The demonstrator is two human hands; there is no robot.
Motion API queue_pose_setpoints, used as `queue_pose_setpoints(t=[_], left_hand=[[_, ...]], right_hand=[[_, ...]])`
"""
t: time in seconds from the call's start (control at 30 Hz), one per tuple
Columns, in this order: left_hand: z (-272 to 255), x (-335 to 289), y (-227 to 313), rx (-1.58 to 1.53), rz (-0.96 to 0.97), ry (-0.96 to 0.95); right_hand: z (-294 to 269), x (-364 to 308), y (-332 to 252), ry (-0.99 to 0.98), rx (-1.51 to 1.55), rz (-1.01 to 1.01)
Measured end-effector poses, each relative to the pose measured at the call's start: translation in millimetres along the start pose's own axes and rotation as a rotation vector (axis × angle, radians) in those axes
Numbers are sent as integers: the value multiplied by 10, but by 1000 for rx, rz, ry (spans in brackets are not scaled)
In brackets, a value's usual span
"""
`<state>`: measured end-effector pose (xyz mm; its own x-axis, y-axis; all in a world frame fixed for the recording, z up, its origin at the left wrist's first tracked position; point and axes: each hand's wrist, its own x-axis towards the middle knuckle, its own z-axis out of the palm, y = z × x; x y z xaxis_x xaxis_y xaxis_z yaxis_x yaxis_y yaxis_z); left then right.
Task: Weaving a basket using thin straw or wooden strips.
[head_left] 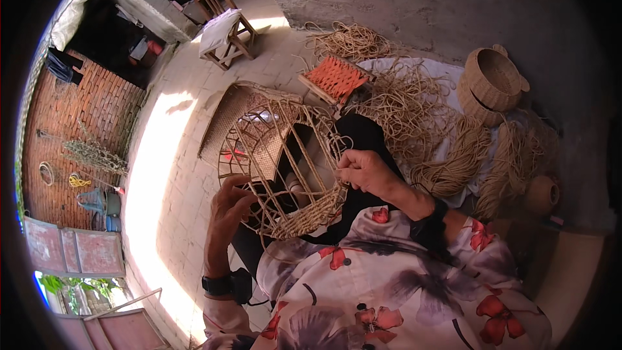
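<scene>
A round openwork basket frame (285,185) of thin ribs and twisted straw-coloured cord rests across my lap. Its near edge is densely woven; the far part is a wide lattice. At the right rim my right hand (367,172) is closed in a pinch on a cord (346,144) that loops up beside the frame. My left hand (230,209) curls its fingers around the left edge of the frame; its fingertips are partly hidden among the ribs.
A flat woven mat (223,126) lies beyond the frame, beside a low stool with an orange woven seat (335,79). Heaps of loose cord (411,100) cover a white cloth at right, near a lidded wicker basket (489,81). A wooden chair (227,32) stands farther back.
</scene>
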<state>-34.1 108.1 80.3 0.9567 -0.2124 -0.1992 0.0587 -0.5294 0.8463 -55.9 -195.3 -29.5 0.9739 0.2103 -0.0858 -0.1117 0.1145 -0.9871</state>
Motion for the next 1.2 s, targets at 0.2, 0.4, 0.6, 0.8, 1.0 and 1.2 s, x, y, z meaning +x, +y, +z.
queue_pose_setpoints(t=[0.2, 0.4, 0.6, 0.8, 1.0, 1.2], left_hand=[[67, 77, 121, 53, 117, 185], [787, 336, 294, 212, 431, -26], [1224, 647, 423, 347, 926, -152], [1044, 686, 388, 432, 774, -353], [925, 626, 341, 301, 687, -283], [1010, 590, 272, 275, 627, -219]], right_hand=[[-82, -65, -10, -61, 35, -6], [-123, -121, -26, -88, 134, 59], [-125, -151, 2, -135, -2, -21], [-587, -262, -127, -275, -31, -44], [-2030, -525, -603, 272, -347, 157], [-1583, -659, -529, 620, -751, -242]])
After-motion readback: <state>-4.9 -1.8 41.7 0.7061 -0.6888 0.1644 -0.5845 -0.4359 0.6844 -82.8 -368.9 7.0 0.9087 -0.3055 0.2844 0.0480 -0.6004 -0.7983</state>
